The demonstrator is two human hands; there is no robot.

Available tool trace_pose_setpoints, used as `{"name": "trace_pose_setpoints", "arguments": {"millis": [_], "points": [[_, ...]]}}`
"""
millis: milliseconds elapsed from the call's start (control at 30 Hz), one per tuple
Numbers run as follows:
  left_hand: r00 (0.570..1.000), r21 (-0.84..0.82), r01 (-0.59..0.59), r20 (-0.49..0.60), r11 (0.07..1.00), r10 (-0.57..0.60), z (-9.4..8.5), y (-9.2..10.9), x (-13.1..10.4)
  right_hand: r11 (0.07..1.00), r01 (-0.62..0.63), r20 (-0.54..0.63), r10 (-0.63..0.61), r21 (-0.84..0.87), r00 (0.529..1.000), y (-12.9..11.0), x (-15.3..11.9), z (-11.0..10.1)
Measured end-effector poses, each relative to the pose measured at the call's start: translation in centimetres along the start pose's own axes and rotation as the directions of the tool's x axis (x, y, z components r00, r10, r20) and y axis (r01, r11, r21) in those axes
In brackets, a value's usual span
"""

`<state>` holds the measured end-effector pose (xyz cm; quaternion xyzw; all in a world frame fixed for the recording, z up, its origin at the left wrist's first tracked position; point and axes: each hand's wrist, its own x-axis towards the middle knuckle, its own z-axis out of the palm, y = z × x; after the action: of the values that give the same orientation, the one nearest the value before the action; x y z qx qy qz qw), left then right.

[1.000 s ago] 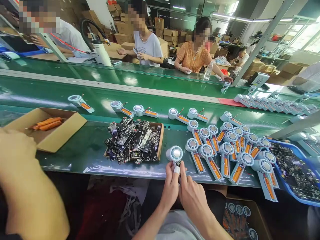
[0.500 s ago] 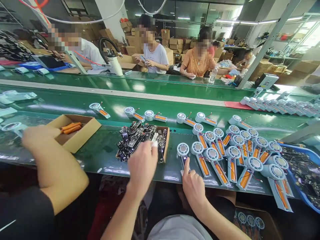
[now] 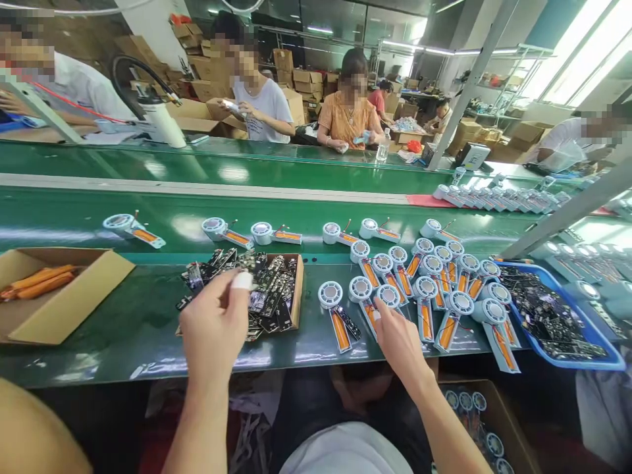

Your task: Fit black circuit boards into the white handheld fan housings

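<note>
My left hand [image 3: 214, 322], a white cover on its thumb, is closed on a small black circuit board [image 3: 248, 259] above a cardboard box [image 3: 298, 293] heaped with such boards. To the right, my right hand [image 3: 402, 339] has its fingers closed at the handle of a light-blue handheld fan [image 3: 361, 289], whose handle is partly hidden. Left of it lies another handheld fan [image 3: 330, 294], an orange battery in its open handle. A loose circuit board [image 3: 348, 322] rests against the right side of that handle.
More open fans [image 3: 461, 303] crowd the right side, beside a blue tray [image 3: 567, 362] of boards. An open carton [image 3: 93, 296] with orange batteries stands left. Several fans line the green conveyor [image 3: 306, 205]. People work opposite; a neighbour's arm [image 3: 34, 428] shows lower left.
The view has swung right. My right hand has left the board on the nearest fan and moved to the fan beside it. My left hand has lifted a board from the heap.
</note>
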<state>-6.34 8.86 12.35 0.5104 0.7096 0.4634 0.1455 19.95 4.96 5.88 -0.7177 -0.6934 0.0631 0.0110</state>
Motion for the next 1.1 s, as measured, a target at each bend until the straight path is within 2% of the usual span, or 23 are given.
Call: {"name": "trace_pose_setpoints", "arguments": {"millis": [33,67,133,233,333,400,467,533,600,667,733,833,967,1100], "points": [[0.994,-0.212,0.081,0.084,0.974,-0.064,0.5,0.0,-0.8,1.0,0.015,0.022,-0.014,-0.014,1.0,0.1,0.4,0.1],[0.972,-0.393,0.185,0.209,0.901,-0.109,1.2,0.0,-1.6,0.999,0.018,0.038,-0.017,-0.026,0.999,0.0,0.8,0.2],[0.893,-0.595,0.386,0.431,0.705,-0.126,2.8,-0.1,-3.6,0.999,0.002,0.045,0.0,-0.037,0.999,-0.2,1.3,0.4],[0.732,-0.622,0.648,0.669,0.44,-0.132,4.9,-0.2,-6.3,1.0,0.006,0.006,-0.006,0.009,1.0,-0.2,1.0,0.5],[0.579,-0.54,0.811,0.794,0.225,-0.183,6.0,-0.2,-7.9,0.996,0.046,-0.093,-0.039,0.077,0.995,0.1,-0.1,0.9],[0.514,-0.493,0.858,0.827,0.144,-0.228,6.3,-0.2,-8.3,0.99,0.085,-0.163,-0.066,0.114,0.984,0.5,-1.1,1.4],[0.494,-0.481,0.869,0.834,0.116,-0.246,6.5,-0.3,-8.5,0.978,0.14,-0.222,-0.103,0.157,0.97,1.0,-2.0,2.0],[0.503,-0.486,0.864,0.837,0.13,-0.213,6.8,-0.5,-8.8,0.956,0.191,-0.274,-0.126,0.224,0.953,1.5,-2.6,2.5],[0.524,-0.494,0.845,0.841,0.203,-0.137,7.5,-0.7,-9.6,0.925,0.222,-0.326,-0.117,0.309,0.938,2.0,-3.0,2.8],[0.552,-0.498,0.785,0.832,0.369,-0.052,8.3,-0.8,-10.6,0.893,0.233,-0.354,-0.089,0.386,0.931,2.6,-3.2,2.8],[0.597,-0.486,0.658,0.802,0.576,-0.004,9.1,-1.1,-11.8,0.869,0.248,-0.357,-0.089,0.428,0.93,3.1,-3.4,2.7],[0.676,-0.411,0.458,0.737,0.788,-0.008,9.8,-1.8,-13.0,0.845,0.293,-0.343,-0.14,0.447,0.929,3.9,-3.8,2.5],[0.779,-0.279,0.265,0.627,0.923,-0.034,9.0,-3.9,-12.7,0.827,0.273,-0.326,-0.115,0.492,0.938,4.7,-4.5,2.7],[0.89,-0.191,0.12,0.455,0.974,-0.02,7.4,-5.6,-12.2,0.782,0.312,-0.299,-0.169,0.54,0.939,5.0,-4.8,3.0]]}}
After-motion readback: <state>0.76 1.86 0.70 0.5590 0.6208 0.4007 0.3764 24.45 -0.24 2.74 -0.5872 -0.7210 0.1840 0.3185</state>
